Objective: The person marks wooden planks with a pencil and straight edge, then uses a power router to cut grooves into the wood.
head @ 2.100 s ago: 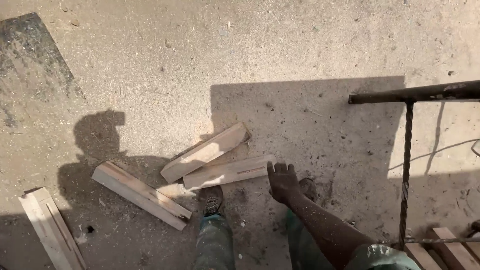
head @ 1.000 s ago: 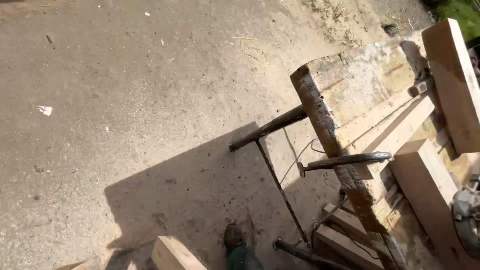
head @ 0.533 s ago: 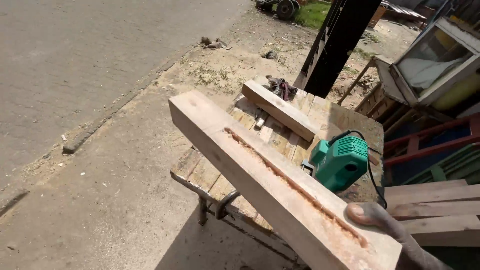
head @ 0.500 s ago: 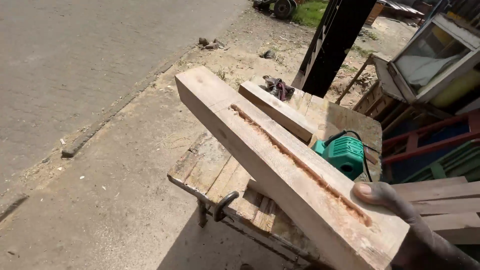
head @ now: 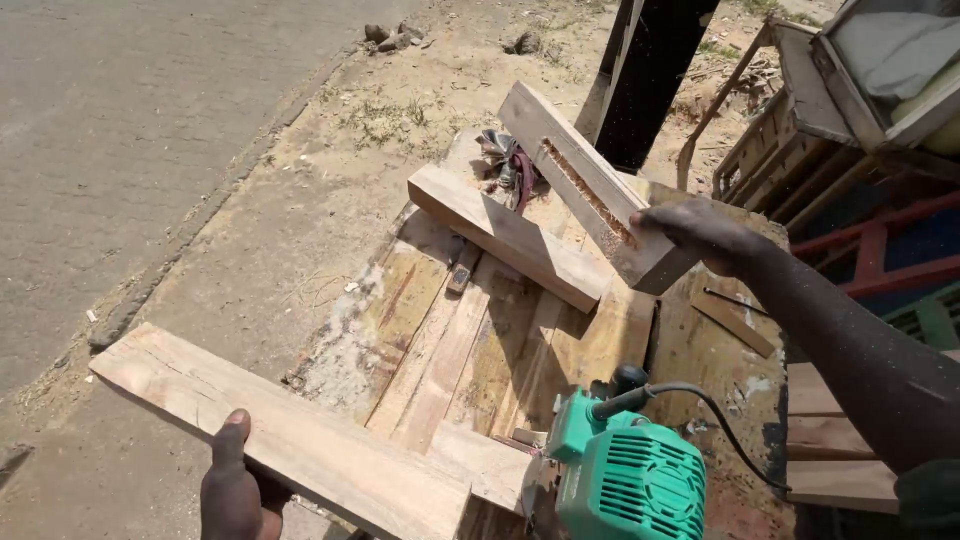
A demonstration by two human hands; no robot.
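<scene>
Right hand [head: 700, 232] clamps the near end of a grooved beam [head: 590, 185], raised over the table's [head: 480, 350] far edge. Left hand [head: 235, 490] grips a plank [head: 290, 440] at the near left corner. Both timbers look stiff and heavy; end holds suit them. Room lies left; a planer [head: 625, 480] crowds the near edge.
</scene>
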